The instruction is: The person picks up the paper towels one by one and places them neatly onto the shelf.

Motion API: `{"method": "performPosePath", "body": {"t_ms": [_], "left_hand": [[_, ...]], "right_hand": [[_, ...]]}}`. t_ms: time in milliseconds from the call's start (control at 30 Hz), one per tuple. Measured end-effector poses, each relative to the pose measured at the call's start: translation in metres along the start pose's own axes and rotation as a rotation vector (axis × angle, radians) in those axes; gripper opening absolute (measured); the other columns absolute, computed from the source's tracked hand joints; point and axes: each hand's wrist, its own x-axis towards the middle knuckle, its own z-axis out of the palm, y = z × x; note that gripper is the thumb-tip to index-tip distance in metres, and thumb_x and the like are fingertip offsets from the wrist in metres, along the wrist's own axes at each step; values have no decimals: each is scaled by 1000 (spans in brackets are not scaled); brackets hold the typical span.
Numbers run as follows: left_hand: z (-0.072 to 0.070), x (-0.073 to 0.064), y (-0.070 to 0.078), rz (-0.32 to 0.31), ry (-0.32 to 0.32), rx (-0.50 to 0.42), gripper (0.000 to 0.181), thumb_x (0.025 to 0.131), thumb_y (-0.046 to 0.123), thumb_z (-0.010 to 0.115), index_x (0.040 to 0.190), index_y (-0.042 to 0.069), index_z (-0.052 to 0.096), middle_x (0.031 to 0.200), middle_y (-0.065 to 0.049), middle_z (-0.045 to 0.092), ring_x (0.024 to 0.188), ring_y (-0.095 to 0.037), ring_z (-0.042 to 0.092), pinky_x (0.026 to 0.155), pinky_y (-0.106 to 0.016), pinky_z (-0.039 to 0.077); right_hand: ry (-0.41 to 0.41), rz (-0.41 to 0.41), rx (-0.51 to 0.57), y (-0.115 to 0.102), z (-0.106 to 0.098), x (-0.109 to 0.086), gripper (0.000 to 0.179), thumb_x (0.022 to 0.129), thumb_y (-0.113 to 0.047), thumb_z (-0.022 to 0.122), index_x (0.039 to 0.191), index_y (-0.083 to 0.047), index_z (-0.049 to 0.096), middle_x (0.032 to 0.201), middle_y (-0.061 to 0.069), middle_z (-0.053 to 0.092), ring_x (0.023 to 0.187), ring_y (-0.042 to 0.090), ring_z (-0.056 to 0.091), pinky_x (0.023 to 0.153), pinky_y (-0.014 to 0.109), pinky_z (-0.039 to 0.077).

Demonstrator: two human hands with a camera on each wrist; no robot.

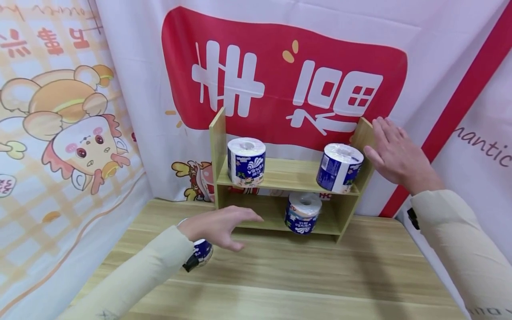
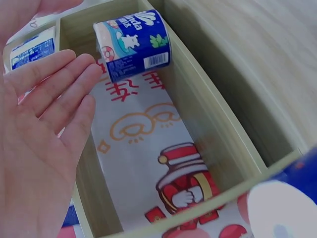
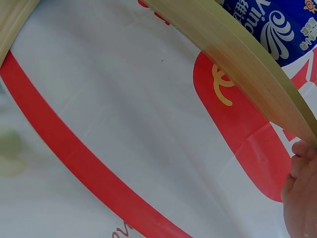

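A small two-tier wooden shelf stands at the back of the table. On its upper board are two blue-and-white toilet rolls, one at the left and one at the right. Another toilet roll sits right of centre on the lower board. My left hand hovers before the shelf's lower left, fingers extended and holding nothing. My right hand lies with straight fingers at the top of the right side panel. A further toilet roll is partly hidden behind my left wrist.
The wooden table stretches in front of the shelf. Behind it hangs a white printed cloth with a red patch, and a patterned cloth covers the left side.
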Motion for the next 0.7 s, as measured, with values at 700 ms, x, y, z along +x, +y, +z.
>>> {"method": "performPosePath", "body": {"t_ms": [700], "left_hand": [[-4,-70,-38,-125,59,15,71,83,27,81,149,12,59,154,-10,59,145,-38,53,120,-63,43]], "right_hand": [[-5,-23,-46,-1,-6,10,88,107,-49,39,168,-1,-3,175,30,6,163,50,4,130,71,12]]}}
